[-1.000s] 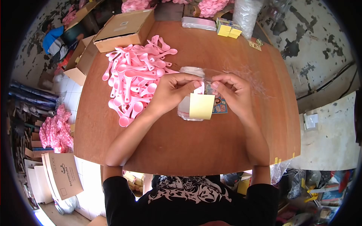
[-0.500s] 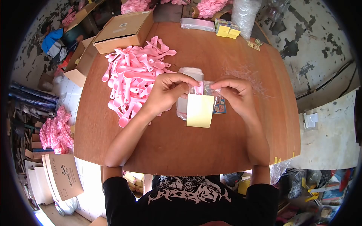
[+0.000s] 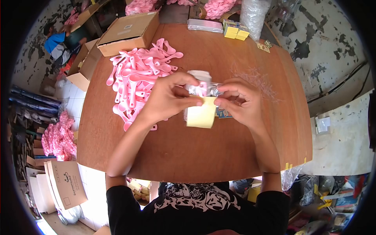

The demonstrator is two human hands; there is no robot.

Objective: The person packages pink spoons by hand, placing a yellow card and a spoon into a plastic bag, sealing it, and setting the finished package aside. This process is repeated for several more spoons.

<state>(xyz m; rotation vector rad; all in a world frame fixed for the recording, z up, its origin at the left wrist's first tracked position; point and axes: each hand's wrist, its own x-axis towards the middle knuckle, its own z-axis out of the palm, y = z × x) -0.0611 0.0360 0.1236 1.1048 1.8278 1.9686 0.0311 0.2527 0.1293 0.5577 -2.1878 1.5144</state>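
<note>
My left hand [image 3: 170, 96] and my right hand [image 3: 239, 100] pinch a clear plastic bag [image 3: 213, 89] from its two sides, over the middle of the table. Inside the bag a pink spoon [image 3: 202, 88] shows in part, and a pale yellow card [image 3: 201, 115] hangs below my fingertips. Both thumbs press on the card's top edge. Behind the bag lies a stack of clear bags [image 3: 199, 73], partly hidden by my hands. A blue printed card [image 3: 224, 112] shows beside my right fingers. To the left spreads a pile of pink spoons [image 3: 137, 76].
A closed cardboard box [image 3: 127, 33] sits at the table's back left. Yellow card stacks [image 3: 236, 29], a flat clear pack [image 3: 205, 26] and a plastic roll [image 3: 253, 17] stand at the back. Thin plastic strips [image 3: 258, 84] lie to the right. Another person [image 3: 56, 44] is at the far left.
My thumbs have come down onto the card's top edge. The card has shifted slightly left and up and now tilts. The far person has moved a little.
</note>
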